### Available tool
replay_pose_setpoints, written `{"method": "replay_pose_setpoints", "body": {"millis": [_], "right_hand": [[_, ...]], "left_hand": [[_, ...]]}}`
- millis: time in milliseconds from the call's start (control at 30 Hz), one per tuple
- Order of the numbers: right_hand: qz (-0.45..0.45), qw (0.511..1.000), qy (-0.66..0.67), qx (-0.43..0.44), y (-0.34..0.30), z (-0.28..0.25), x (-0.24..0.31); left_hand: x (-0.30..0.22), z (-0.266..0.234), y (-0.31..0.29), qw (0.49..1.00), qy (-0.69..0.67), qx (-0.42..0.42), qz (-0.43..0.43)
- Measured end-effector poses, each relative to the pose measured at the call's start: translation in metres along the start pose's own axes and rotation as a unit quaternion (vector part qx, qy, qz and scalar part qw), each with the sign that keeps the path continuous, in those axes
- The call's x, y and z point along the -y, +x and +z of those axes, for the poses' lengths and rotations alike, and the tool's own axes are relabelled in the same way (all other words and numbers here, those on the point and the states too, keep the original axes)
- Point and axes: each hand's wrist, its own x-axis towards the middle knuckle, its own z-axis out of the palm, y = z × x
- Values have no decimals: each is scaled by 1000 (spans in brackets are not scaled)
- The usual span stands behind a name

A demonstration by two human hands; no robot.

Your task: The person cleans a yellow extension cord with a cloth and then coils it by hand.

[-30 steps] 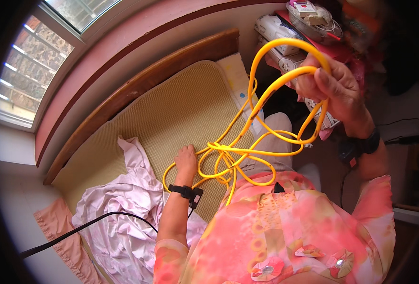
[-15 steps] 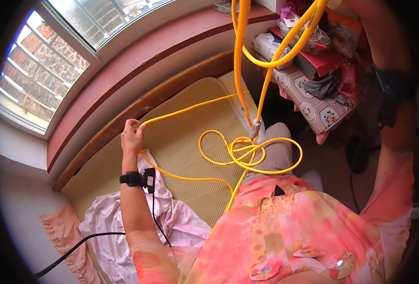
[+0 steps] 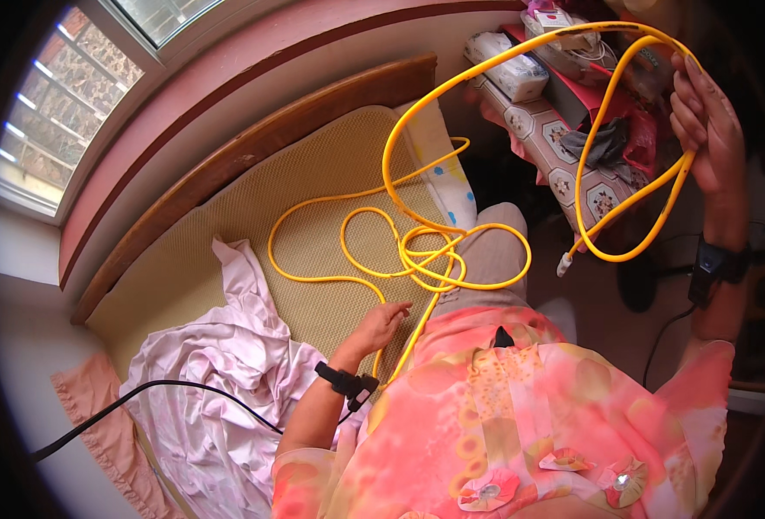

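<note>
right hand was up at the far right, fingers closed round the yellow cable. from there one strand arced left over the table and down to the bed; another made a hanging loop. the plug, pale, hung at the end of it, clear of the table edge.

left hand was low, over the mat, fingers lightly bent and pointing right. a cable strand passed beneath it; couldn't tell if the fingers gripped it.

rest of the cable: several crossed loops, partly on the mat, partly over the trouser leg. one long run curved across the mat, from near the dotted cloth round to the left hand. another strand ran down just right of that hand, to the shirt.

both wrists had black straps. pale pink sheet lay crumpled on the bed, left of the left forearm, with a black cord across it. table had a patterned cover, a white packet, a grey cloth and a pink bag on it. window at upper left.
</note>
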Motion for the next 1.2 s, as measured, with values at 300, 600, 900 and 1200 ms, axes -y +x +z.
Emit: {"method": "replay_pose_setpoints", "body": {"millis": [300, 600, 900, 1200], "right_hand": [[111, 994, 12, 17, 4, 11, -60], [27, 999, -12, 27, 39, 32, -59], [-3, 994, 23, 109, 50, 66, -88], [-58, 983, 52, 164, 68, 134, -34]], "left_hand": [[-49, 10, -28, 993, -119, 13, -11], [-2, -24, -33, 990, 134, 44, 11], [18, -31, -4, 899, 428, -79, 55], [162, -169, -136, 766, 182, -570, -237]]}}
